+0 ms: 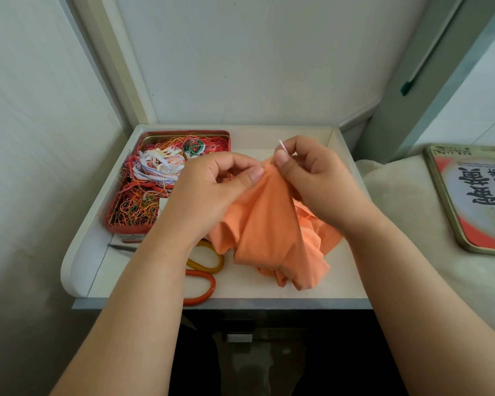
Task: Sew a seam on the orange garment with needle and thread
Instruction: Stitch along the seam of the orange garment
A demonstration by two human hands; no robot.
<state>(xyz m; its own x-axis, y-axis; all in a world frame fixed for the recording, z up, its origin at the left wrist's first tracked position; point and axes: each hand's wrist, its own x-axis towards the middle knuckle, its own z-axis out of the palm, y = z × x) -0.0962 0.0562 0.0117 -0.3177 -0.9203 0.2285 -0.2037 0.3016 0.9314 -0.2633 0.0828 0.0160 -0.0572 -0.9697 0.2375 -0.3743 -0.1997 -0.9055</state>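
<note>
So the sewing is underway here, but I can't say how much seam is actually done, since no stitch line shows up on the fabric from this angle. The orange garment (272, 224) is bunched up over the middle of the worktop (269, 284), its top fold lifted off the surface. The left hand (212, 190) pinches that fold between thumb and fingers, and the right hand (312, 172) pinches right beside it, with a thin pale needle (282, 146) poking up past its fingertips. Thread on the needle is too fine to make out.

My guess: it's mid-stitch, with most of the seam still to go, plus knotting and trimming. The scissors (203, 270) sit near the front edge, partly under the left wrist, untouched. The red tin (169, 181) of tangled threads is open at the back left corner.
</note>
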